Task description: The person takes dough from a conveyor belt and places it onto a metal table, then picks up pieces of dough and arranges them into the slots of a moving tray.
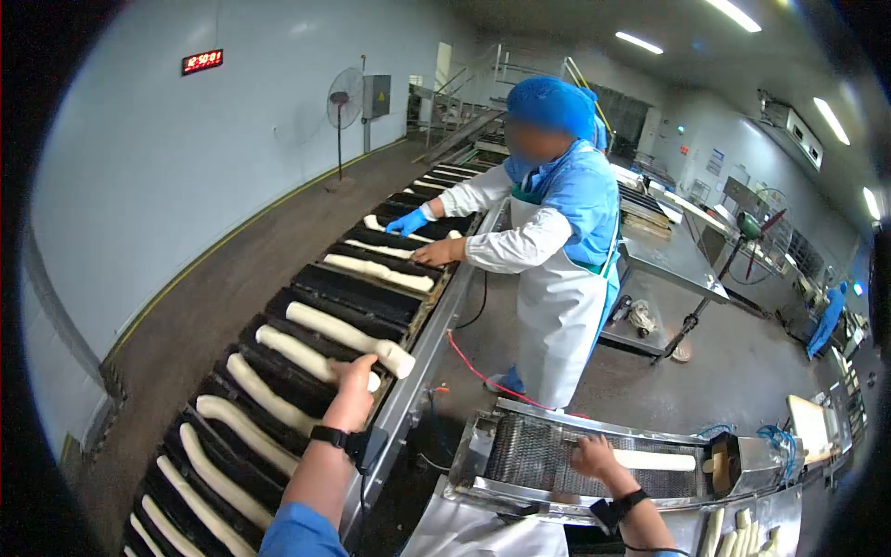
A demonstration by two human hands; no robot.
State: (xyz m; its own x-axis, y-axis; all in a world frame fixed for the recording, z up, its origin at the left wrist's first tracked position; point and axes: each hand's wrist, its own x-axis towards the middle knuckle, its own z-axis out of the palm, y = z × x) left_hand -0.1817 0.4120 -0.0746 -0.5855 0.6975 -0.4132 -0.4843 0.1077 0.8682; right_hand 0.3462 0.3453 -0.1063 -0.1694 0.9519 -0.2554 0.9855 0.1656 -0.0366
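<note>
My left hand [351,390] is at the near end of a long white dough strip [295,351], fingers curled over it, in a black tray channel on the left conveyor. Just beyond lies another dough strip [329,323] whose thick, folded end [399,360] hangs over the tray edge near my fingertips. My right hand [599,458] rests over a short mesh belt [529,450], its bent fingers around the left end of a straight dough strip [657,460]. Its fingertips are partly hidden.
Across the line, a co-worker in a blue cap and white apron [548,325] has both hands on dough in the black trays [362,295]. Metal rails [422,371] edge the conveyor. More dough pieces [738,534] lie at lower right. A steel table [673,265] and fan [750,226] stand behind.
</note>
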